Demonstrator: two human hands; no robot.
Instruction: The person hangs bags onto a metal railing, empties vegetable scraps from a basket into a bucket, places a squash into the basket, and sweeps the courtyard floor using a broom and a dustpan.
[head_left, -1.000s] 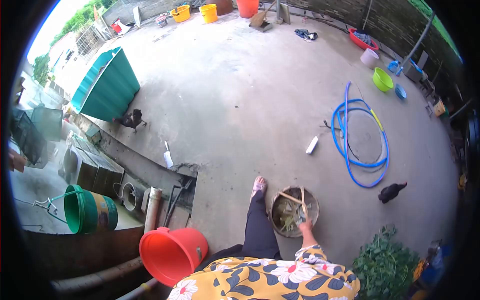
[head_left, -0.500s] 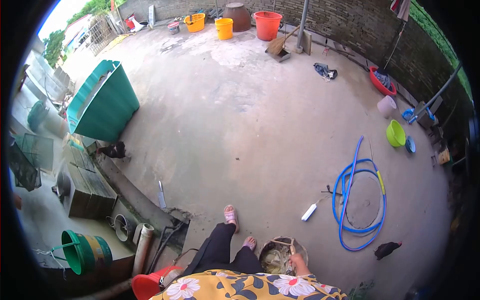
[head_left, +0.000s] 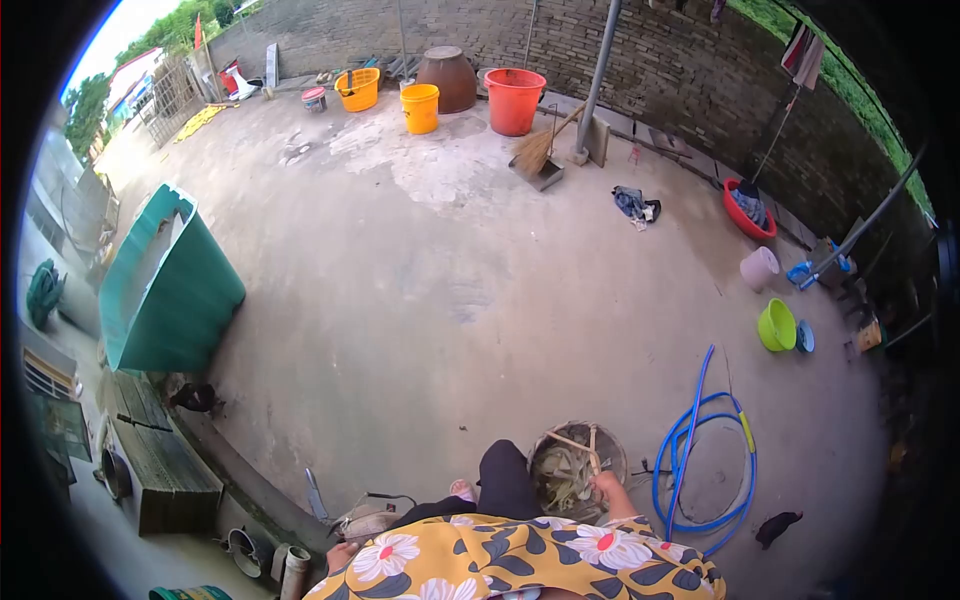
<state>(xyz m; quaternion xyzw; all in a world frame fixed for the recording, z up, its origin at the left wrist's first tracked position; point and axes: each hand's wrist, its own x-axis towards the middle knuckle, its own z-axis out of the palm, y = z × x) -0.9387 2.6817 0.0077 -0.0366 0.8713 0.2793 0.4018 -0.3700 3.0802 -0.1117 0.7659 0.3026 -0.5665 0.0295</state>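
My right hand (head_left: 606, 486) is closed round the wooden handle of a basket (head_left: 617, 455), which holds pale and greenish leafy scraps. The basket is beside my right leg, over the concrete. At the lower left, my left hand (head_left: 341, 556) shows partly at the shirt's edge; its fingers are too small to make out. Near that hand is a greyish bag-like thing (head_left: 366, 523) with a dark strap. A knife (head_left: 315, 494) lies on the ground further left.
A blue hose (head_left: 661, 480) lies coiled at the right, with a dark chicken (head_left: 777, 528) beyond it. Another chicken (head_left: 195, 398) stands by the green tub (head_left: 190, 300). Buckets (head_left: 515, 105) and a broom (head_left: 535, 150) are by the far wall.
The view has tilted up and moved forward over the yard. The basket has come along in my right hand. My left hand and the greyish thing now show at the lower left.
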